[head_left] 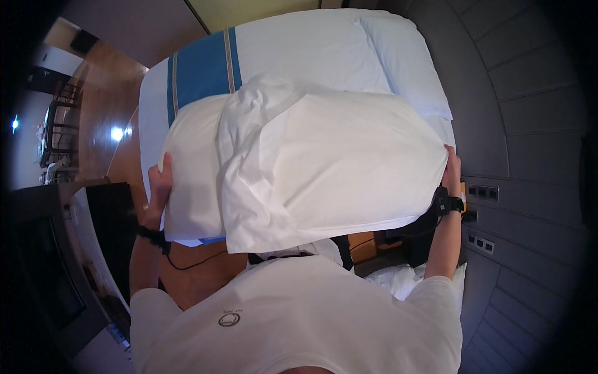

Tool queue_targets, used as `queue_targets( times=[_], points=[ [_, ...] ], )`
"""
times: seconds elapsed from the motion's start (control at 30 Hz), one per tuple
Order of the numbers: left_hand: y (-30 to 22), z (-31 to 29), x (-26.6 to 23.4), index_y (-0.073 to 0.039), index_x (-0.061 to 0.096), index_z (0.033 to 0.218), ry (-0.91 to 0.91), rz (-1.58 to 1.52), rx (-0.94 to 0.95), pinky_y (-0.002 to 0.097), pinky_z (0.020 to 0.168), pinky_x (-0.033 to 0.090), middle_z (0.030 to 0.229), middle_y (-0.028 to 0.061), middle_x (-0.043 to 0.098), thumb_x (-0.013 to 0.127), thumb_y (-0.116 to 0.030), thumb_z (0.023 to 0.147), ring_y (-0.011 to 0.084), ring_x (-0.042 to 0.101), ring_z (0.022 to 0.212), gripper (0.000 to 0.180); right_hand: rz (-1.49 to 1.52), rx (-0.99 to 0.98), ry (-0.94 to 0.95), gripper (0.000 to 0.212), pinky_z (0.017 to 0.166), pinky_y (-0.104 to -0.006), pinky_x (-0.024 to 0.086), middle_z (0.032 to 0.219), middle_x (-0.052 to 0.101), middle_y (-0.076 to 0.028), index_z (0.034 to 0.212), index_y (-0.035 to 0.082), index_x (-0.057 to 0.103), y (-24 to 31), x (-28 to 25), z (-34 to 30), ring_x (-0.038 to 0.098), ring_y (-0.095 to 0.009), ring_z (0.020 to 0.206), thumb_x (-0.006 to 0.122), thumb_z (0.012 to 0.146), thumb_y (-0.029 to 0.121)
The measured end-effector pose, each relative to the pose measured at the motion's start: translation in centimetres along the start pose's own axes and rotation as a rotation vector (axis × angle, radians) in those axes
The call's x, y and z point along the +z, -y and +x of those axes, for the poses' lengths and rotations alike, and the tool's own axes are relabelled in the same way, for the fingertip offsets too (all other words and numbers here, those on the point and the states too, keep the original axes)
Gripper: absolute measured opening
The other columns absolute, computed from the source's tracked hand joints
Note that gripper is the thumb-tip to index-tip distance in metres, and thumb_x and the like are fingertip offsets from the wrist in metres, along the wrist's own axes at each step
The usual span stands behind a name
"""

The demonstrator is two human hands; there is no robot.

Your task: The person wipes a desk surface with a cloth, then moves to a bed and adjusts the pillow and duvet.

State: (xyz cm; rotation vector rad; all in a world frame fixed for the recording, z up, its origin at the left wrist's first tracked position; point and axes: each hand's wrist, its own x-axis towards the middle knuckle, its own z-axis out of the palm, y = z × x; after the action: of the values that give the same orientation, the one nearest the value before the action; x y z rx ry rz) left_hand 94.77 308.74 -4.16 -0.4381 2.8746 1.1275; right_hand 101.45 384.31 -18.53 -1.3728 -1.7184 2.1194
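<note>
A white pillow [194, 165] stretches across in front of me, above the near side of the bed. A white pillowcase [355, 159] covers its right and middle part, and the case's open end lies in loose folds around the pillow. The pillow's left end sticks out bare. My left hand [161, 179] is closed on that bare end, thumb on top. At the far right, my right hand [452, 167] pinches the corner of the pillowcase and pulls its cloth taut. Dark bands with small devices sit on both my wrists.
Behind the pillow lies the bed [299, 47] with a blue runner [202, 68] and another white pillow [398, 59]. A grey panelled wall [529, 124] with switches rises at the right. Crumpled white bedding [398, 280] lies near my right elbow. Wooden floor [115, 93] extends left.
</note>
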Motion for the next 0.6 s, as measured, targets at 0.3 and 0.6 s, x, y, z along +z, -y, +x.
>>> queue_targets(
  times=[0.3, 0.6],
  points=[
    [1.9, 3.6, -3.4, 0.010, 0.062, 0.115, -0.195, 0.223, 0.044, 0.0359, 0.086, 0.050, 0.104, 0.0192, 0.069, 0.053, -0.041, 0.101, 0.0250, 0.065, 0.096, 0.054, 0.071, -0.074, -0.155, 0.049, 0.081, -0.0340, 0.053, 0.106, 0.066, -0.016, 0.113, -0.009, 0.060, 0.8, -6.5, 6.1, 0.066, -0.024, 0.092, 0.065, 0.087, 0.032],
    [6.1, 5.0, -7.8, 0.009, 0.061, 0.117, -0.216, 0.016, 0.017, 0.0352, 0.091, 0.047, 0.108, 0.0185, 0.067, 0.054, -0.036, 0.101, 0.0241, 0.063, 0.100, 0.048, 0.107, -0.040, -0.220, 0.049, 0.085, -0.0358, 0.054, 0.112, 0.066, -0.016, 0.119, -0.008, 0.057, -0.3, -6.4, 6.1, 0.066, -0.026, 0.099, 0.063, 0.090, 0.031]
  ],
)
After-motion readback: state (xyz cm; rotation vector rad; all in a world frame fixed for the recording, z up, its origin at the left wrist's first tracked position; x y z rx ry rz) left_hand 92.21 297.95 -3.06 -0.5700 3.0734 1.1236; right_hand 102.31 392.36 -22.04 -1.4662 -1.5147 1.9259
